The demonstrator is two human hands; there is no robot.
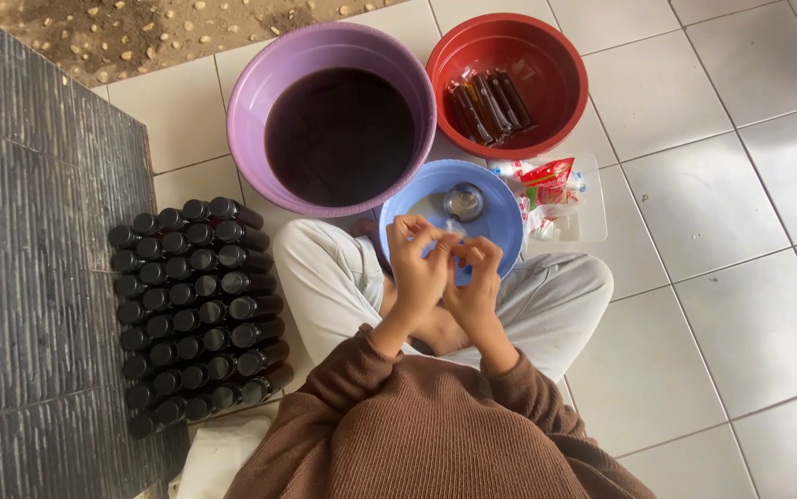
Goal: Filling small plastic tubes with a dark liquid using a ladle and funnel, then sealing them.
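I sit cross-legged on a tiled floor. My left hand [414, 266] and my right hand [475, 277] meet in front of me, fingertips pinching a small clear plastic pouch [455, 233] between them, just above the near rim of a blue bowl [500, 214]. A small round metal funnel or cup [463, 200] lies in that bowl. Beyond it stands a purple basin [255, 102] full of dark brown liquid. A red basin [560, 74] at the back right holds a few filled dark pouches [489, 104].
Rows of dark bottles with black caps [197, 310] lie packed together on the floor at my left, beside a dark ribbed mat [19, 277]. A clear tray with a red-and-white packet [551, 189] sits right of the blue bowl. A white cloth [218, 457] lies near my left elbow.
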